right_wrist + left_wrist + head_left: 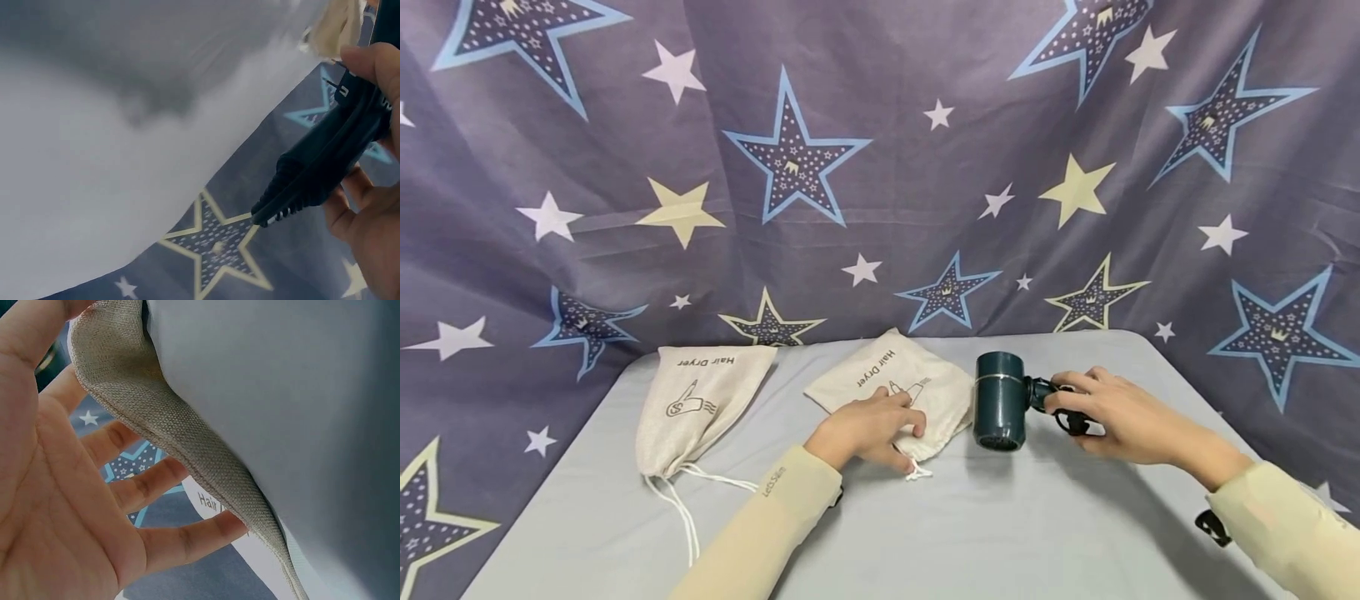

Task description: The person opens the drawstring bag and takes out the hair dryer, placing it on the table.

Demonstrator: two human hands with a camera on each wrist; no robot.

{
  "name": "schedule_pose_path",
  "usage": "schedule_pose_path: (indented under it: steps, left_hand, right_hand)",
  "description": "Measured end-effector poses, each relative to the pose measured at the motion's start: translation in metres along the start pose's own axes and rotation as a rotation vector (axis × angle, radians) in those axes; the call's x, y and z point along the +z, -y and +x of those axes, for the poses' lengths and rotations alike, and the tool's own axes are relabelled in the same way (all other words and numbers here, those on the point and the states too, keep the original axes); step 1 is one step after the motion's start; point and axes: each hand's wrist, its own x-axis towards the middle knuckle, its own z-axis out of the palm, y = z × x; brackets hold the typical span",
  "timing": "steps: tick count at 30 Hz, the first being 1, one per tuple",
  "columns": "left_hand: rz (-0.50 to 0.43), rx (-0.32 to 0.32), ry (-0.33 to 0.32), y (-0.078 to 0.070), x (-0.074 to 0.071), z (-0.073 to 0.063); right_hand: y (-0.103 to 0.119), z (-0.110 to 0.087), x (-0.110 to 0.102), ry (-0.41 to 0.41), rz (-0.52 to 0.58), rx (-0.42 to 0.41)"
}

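We see the right hand [1120, 419] gripping the dryer [1000, 402]; just left of this grip lies the first bag [934, 387], touched by the outspread left hand [872, 429]; the second bag [698, 404] lies farther left.

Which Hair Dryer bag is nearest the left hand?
The bag beside the hair dryer: the left hand is over it, whereas the other bag lies farther left, away from that hand.
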Motion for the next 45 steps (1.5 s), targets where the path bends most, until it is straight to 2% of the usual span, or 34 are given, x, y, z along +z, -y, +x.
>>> schedule_pose_path:
  steps: [6,14,24,31,35,39,45]
  left_hand:
    - [-0.029,0.015,-0.005,0.0,-0.001,-0.001]
    - [-0.044,0.027,-0.007,0.0,-0.003,-0.002]
    - [-0.044,0.012,0.0,-0.002,-0.003,-0.003]
    - [-0.027,0.021,-0.008,-0.003,-0.002,-0.002]
    - [-0.02,0.011,-0.004,-0.003,-0.002,-0.003]
    - [-0.011,0.004,-0.003,-0.003,-0.001,-0.003]
    - [-0.008,0.004,-0.003,-0.002,-0.001,-0.002]
  right_hand:
    - [-0.023,-0.006,0.005,-0.003,0.001,0.099]
    - [-0.049,-0.013,0.01,0.073,0.037,0.272]
    - [-0.075,-0.018,0.018,0.135,0.053,0.378]
    - [-0.09,-0.028,0.019,0.23,0.102,0.584]
    - [-0.096,-0.032,0.021,0.273,0.147,0.675]
    - [-0.101,-0.034,0.025,0.297,0.183,0.724]
    - [-0.106,-0.036,0.03,0.292,0.207,0.754]
